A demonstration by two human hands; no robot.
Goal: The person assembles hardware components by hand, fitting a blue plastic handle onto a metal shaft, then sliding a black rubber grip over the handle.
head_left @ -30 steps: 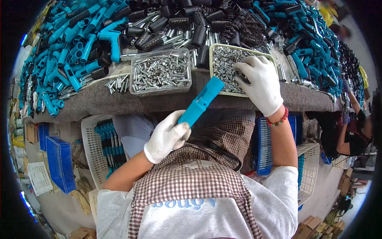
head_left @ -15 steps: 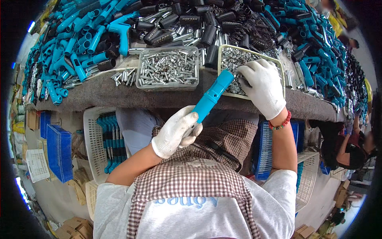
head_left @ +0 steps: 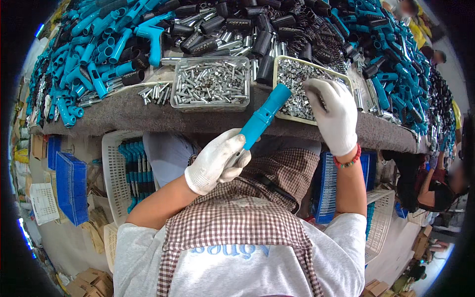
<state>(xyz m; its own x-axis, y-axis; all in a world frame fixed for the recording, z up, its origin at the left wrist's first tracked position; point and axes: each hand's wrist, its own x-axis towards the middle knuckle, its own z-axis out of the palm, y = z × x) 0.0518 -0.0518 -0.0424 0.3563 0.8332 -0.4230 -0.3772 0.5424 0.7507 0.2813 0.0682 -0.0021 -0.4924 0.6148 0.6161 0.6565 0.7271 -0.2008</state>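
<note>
One blue tube (head_left: 262, 116) (two trays (head_left: 210, 83)).

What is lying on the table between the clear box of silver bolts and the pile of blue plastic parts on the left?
In the head view, a small heap of loose silver bolts lies on the grey table, between the clear box and the blue plastic parts.

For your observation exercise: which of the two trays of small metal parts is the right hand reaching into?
The right hand reaches into the pale-rimmed tray, not the clear tray.

It is a factory assembly place: the worktop (head_left: 148, 121) carries heaps of blue plastic handles (head_left: 94, 54), black tubes (head_left: 267, 29) and trays of screws (head_left: 210, 81).
</note>
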